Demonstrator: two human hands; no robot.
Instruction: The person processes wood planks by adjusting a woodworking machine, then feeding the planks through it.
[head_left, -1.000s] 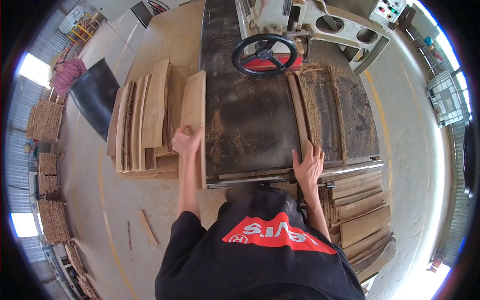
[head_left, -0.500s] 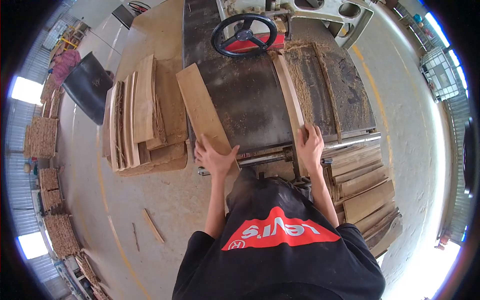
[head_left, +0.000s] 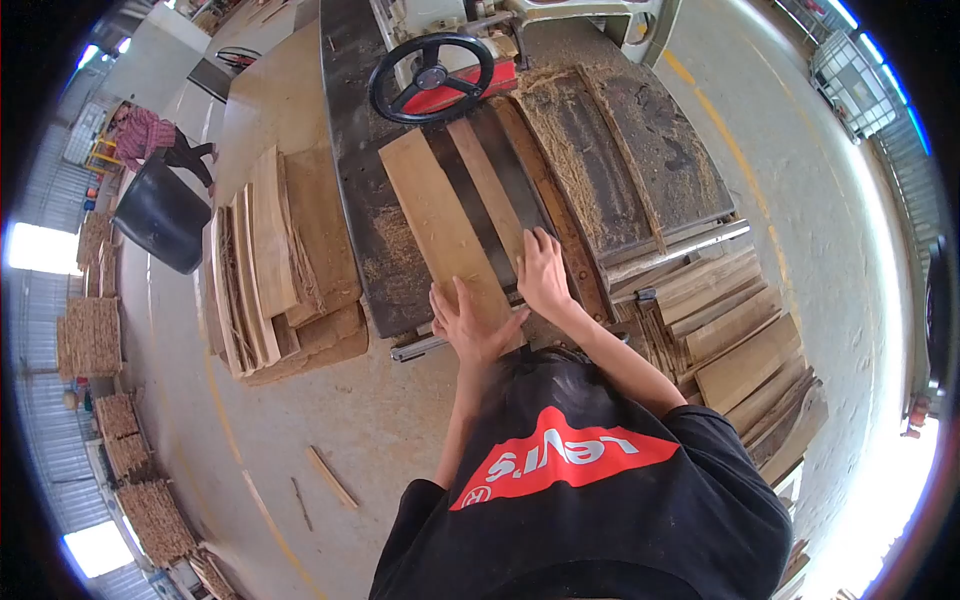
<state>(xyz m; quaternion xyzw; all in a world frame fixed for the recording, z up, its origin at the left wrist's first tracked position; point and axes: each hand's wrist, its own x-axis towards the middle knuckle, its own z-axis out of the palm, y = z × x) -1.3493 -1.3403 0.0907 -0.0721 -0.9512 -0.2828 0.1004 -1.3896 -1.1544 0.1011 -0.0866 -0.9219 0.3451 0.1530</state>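
My left hand (head_left: 470, 322) spans the near end of a wide, flat wooden board (head_left: 432, 210), fingers over its left side and thumb at its right edge. A narrow wooden strip (head_left: 487, 178) lies to the right, almost parallel to it. Curled fingers of my right hand (head_left: 545, 275) grip the strip's near end, hiding that part. Both pieces rest on the dark metal machine table (head_left: 395, 290), their far ends below the black handwheel (head_left: 432, 77).
Sawdust (head_left: 570, 130) covers the table's right part, beside a rusty slotted strip (head_left: 555, 195). Stacked boards (head_left: 270, 240) stand at left, with more offcuts (head_left: 740, 350) at right. Beyond a black bin (head_left: 165, 215), a person (head_left: 145, 135) is walking. Loose sticks (head_left: 332, 477) lie on the floor.
The narrow strip has moved left, away from the rusty slotted strip, with my right hand on it. The wide board and my left hand have shifted right, closer to it.
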